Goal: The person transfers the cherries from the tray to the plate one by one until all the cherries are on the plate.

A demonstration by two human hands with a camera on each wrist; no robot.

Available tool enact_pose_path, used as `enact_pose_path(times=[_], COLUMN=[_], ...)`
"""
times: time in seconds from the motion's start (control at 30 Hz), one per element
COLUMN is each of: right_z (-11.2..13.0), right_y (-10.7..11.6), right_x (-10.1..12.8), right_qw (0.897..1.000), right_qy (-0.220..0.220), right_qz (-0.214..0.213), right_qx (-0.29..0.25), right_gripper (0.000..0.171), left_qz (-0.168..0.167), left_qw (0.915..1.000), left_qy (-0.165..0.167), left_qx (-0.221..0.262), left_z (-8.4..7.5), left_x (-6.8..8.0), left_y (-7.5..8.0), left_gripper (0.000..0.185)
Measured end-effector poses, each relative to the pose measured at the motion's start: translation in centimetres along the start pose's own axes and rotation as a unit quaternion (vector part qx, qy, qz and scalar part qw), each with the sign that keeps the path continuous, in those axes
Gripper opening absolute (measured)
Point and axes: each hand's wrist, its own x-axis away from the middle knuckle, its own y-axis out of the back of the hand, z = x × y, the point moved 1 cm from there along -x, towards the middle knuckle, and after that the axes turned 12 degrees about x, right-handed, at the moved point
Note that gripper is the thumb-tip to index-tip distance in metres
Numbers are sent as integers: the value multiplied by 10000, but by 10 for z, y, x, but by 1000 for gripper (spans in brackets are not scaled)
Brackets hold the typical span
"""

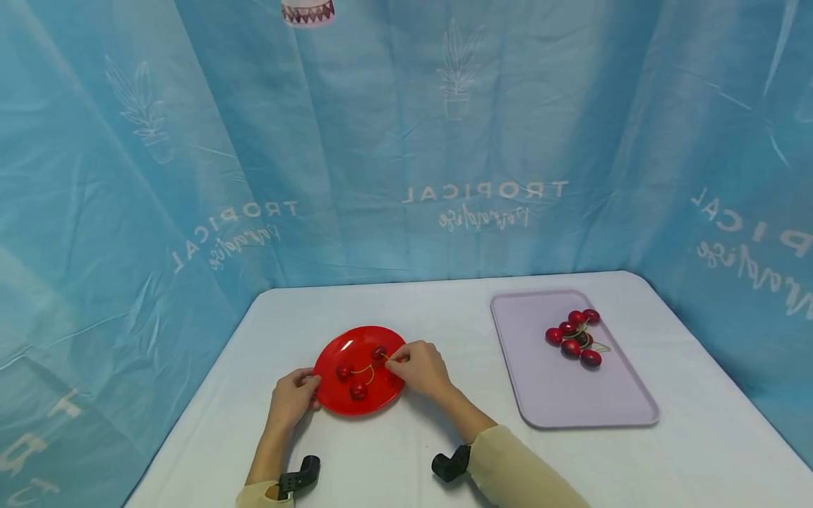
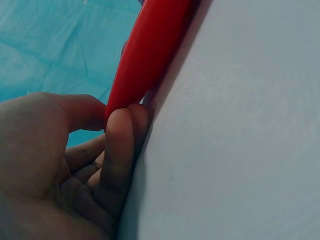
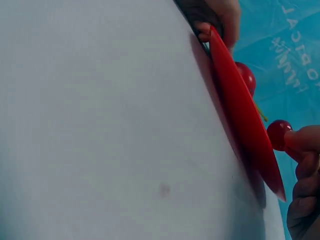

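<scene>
A glossy red plate (image 1: 332,396) lies on the white table, left of centre in the head view. My left hand (image 1: 291,399) pinches its left rim, thumb on top and fingers beneath, as the left wrist view shows at the red rim (image 2: 142,55). Over the plate's right side, my right hand (image 1: 420,365) pinches a dark red cherry (image 1: 379,353) by its stem. In the right wrist view this cherry (image 3: 278,135) is right at the plate's surface; whether it touches, I cannot tell. Two more cherries with stems, one left (image 1: 344,372) and one nearer (image 1: 358,390), lie on the plate.
To the right, a pale lilac tray (image 1: 571,402) lies flat on the table (image 1: 444,310). A cluster of several cherries (image 1: 571,348) sits in its upper right part, stems tangled. Blue printed curtains (image 1: 356,141) hang behind and along both sides of the table.
</scene>
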Motion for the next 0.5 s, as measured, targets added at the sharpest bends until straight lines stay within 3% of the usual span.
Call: enact_pose_path(times=[0.5], right_z=[23], right_y=[-11], right_x=[-2], right_qw=[9979], right_qy=[232], right_qz=[291], right_qx=[536], right_gripper=[12], left_qz=[-63], left_qw=[9999], left_qy=[57], left_qx=[-105], left_z=[0], left_x=[1], left_y=[0], left_gripper=[36])
